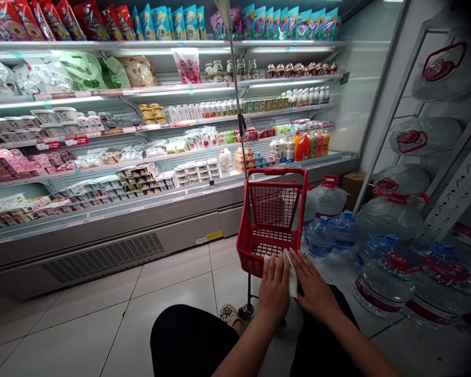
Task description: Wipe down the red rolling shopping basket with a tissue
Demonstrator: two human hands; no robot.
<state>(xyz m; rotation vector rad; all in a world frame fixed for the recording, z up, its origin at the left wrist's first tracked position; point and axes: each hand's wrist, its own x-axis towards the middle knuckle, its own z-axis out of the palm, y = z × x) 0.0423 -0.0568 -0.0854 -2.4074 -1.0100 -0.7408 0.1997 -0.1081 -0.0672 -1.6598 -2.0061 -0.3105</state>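
Apparently mid-work, the left hand [275, 287] and right hand [313, 285], fingers straight and close together, hold a white cloth [292, 280] at the near edge of a red cart [251, 262] (how much is done or left, I cannot tell).

Hands [275, 290] on cloth [293, 283]; red cart [244, 226]

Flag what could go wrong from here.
Pressure from the left hand and right hand might roll the red cart; one wheel sits close to the patterned shoe.
If it swings right, it could bump the blue-capped bottles.
The thin white cloth might snag on the cart's grid.
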